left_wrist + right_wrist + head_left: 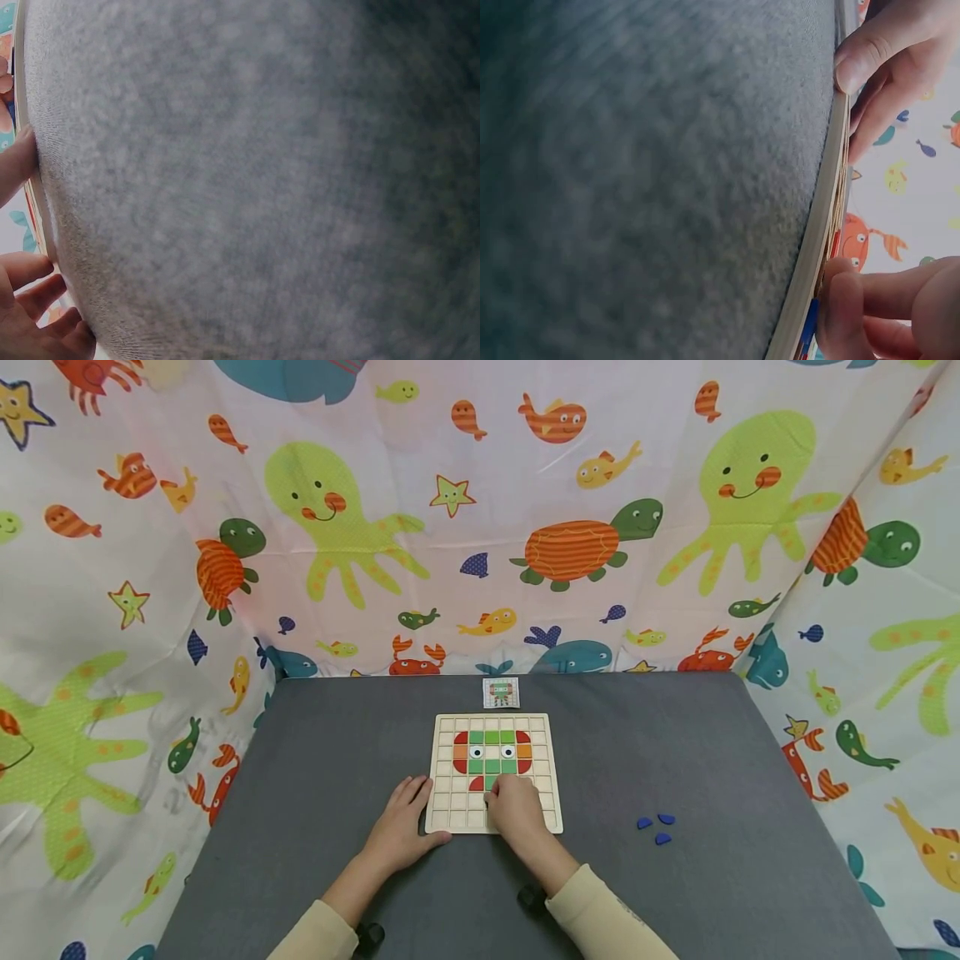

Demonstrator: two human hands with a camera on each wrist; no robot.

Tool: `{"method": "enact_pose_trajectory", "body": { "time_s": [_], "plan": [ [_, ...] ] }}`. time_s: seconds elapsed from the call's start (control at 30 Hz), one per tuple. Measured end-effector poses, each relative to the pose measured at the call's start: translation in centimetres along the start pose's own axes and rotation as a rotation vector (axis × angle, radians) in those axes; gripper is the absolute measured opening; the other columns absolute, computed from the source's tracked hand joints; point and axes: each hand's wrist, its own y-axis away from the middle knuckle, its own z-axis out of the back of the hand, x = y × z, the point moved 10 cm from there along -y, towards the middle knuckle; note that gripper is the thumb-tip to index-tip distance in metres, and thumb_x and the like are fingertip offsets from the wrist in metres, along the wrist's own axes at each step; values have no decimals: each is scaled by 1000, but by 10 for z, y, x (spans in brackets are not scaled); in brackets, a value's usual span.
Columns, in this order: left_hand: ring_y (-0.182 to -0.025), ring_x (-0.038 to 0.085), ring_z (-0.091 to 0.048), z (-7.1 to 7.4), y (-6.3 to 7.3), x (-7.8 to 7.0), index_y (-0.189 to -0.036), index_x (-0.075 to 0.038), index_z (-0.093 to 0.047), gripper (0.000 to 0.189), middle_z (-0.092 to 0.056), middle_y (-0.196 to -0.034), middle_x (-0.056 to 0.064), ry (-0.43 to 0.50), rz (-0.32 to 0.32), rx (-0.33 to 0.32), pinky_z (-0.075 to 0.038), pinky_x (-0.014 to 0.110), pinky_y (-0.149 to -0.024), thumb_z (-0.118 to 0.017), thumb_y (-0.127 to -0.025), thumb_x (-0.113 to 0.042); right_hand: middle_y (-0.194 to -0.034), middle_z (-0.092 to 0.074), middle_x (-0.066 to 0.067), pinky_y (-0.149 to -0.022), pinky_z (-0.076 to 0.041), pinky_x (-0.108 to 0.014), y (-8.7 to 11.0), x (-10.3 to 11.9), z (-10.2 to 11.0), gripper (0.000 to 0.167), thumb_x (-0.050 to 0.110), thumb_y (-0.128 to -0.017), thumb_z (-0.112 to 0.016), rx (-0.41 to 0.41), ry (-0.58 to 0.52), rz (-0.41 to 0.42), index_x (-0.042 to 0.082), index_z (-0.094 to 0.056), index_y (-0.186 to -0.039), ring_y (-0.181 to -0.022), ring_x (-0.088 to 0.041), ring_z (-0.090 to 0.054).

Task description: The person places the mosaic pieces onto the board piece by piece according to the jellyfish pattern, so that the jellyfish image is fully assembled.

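Note:
A pale wooden grid board [446, 814] lies on the table, with red, orange and green tiles and two eye tiles [507, 751] forming a figure. My left hand [401, 827] grips its near left corner, fingers along the left side and thumb [855, 71] against the front edge. Over the board's lower middle, my right hand [517, 810] has its fingertips down among the squares, just below a green tile [492, 784] and a red rounded tile [477, 784]. A small blue piece [808, 328] shows at those curled fingertips, pinched by them; the fingers hide most of it.
Three blue rounded pieces [663, 838] lie on the grey table [637, 735] to the right of the board. Behind the board is a small printed card [501, 692] picturing a similar figure. A curtain [450, 585] with sea animals surrounds the table's back and sides.

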Motion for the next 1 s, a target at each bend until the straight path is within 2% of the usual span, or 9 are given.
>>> {"method": "enact_pose_trajectory", "body": {
  "time_s": [0.13,0.33,0.5,0.57,0.63,0.8,1.0],
  "plan": [
    [-151,37,-28,-1,-1,1,-155,-5,-39,98,-39,-159,14,-11,1,3,-40,54,-112,-82,-81,-51,-60,-58,1,-51,-41,-31,-2,3,0,25,11,-89,-75,7,10,12,11,-66,-65,-54,-15,-52],
    [-150,38,-28,0,-2,2,-155,-5,-39,98,-39,-159,14,-7,1,0,-40,54,-112,-82,-80,-51,-68,-67,0,-56,-47,-29,-4,7,4,16,10,-90,-74,49,-6,74,9,-74,-73,-61,-13,-57],
    [-151,38,-27,0,-3,2,-156,-6,-38,98,-38,-159,14,-12,3,7,-39,54,-113,-82,-81,-52,-71,-68,2,-55,-48,-28,-3,7,15,8,11,-90,-74,83,-84,101,10,-77,-83,-59,-9,-57],
    [-151,38,-27,0,-3,1,-156,-6,-38,98,-38,-159,14,-9,5,10,-39,54,-113,-82,-81,-52,-75,-69,3,-57,-50,-28,-2,8,22,4,13,-91,-74,88,-116,121,10,-77,-90,-61,-8,-58],
    [-151,38,-27,0,-3,1,-156,-6,-38,98,-38,-159,14,-1,9,13,-39,55,-113,-82,-81,-51,-80,-71,3,-63,-52,-29,0,6,30,8,14,-91,-75,84,-143,130,9,-78,-96,-67,-8,-60],
    [-151,38,-26,0,-2,1,-156,-5,-38,98,-38,-159,14,4,10,13,-39,54,-113,-82,-81,-50,-86,-73,2,-69,-55,-30,6,-14,53,15,14,-89,-77,45,-223,79,8,-77,-103,-76,-10,-66],
    [-151,38,-27,-2,0,1,-156,-6,-38,98,-38,-159,14,8,3,13,-40,55,-112,-82,-81,-50,-85,-72,1,-66,-54,-27,21,-51,86,21,15,-86,-81,-49,-199,10,7,-76,-105,-75,-11,-66]
  ]
}}
